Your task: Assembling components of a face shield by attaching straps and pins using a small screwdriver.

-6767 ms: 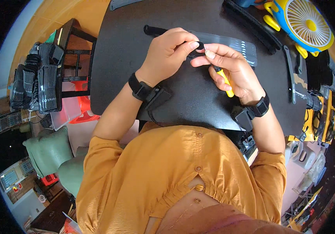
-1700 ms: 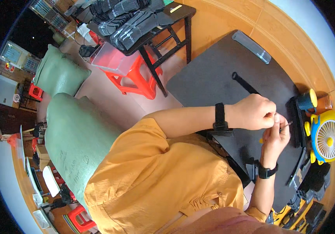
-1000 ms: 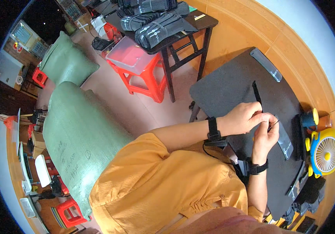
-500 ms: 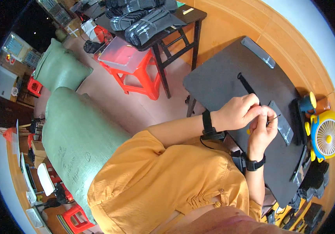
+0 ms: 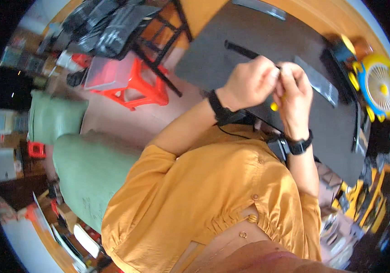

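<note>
My left hand (image 5: pixel 252 82) is closed around a black strap (image 5: pixel 240 49), whose free end sticks out beyond the knuckles over the dark table. Against it, my right hand (image 5: pixel 295 93) pinches with thumb and forefinger at the strap's other end, a small dark bit showing between the fingertips. Under the right palm a small yellow piece (image 5: pixel 274 106) shows; its kind and whether it is gripped are hidden. Beyond the right hand lies a flat grey printed pouch (image 5: pixel 320 84).
The dark table (image 5: pixel 208 54) carries another grey pouch (image 5: pixel 261 8) at its far edge. At right stand a yellow-blue fan (image 5: pixel 380 86) and a cup (image 5: pixel 344 48). To the left are a red stool (image 5: pixel 147 91) with a clear bin (image 5: pixel 106 75), stacked black pouches (image 5: pixel 113 34) and green sacks (image 5: pixel 90 177).
The view has turned and blurred, so the table and fan sit higher in it. Both hands remain together at the strap; a thin dark tip beyond the right fingers no longer shows.
</note>
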A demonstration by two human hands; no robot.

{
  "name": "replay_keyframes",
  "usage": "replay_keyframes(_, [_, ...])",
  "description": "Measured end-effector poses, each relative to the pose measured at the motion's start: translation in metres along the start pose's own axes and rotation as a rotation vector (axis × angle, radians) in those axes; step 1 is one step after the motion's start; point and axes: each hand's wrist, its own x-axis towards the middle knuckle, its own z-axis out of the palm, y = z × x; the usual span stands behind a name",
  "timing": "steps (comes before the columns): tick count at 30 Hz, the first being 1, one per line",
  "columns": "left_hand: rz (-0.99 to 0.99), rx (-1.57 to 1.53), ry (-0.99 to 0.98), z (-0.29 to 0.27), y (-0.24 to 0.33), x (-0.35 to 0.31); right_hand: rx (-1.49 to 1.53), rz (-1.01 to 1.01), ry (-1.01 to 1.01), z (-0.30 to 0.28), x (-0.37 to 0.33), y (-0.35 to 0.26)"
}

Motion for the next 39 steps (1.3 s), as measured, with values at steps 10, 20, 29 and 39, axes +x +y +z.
replay_keyframes(10, [-0.177, -0.464, -0.103, 0.002, 0.01, -0.001, -0.377, -0.304, 0.02, -0.002, -0.005, -0.002])
replay_keyframes(20, [-0.301, -0.518, -0.044, 0.015, 0.017, -0.008, 0.011, -0.197, 0.135, -0.012, 0.002, -0.002])
replay_keyframes(29, [-0.625, -0.496, -0.313, -0.003, 0.031, 0.013, -0.579, -0.587, 0.173, -0.018, -0.003, 0.002])
replay_keyframes(39, [-0.482, -0.482, -0.289, -0.003, 0.027, 0.003, -0.18, -0.233, 0.12, -0.016, -0.009, -0.005])
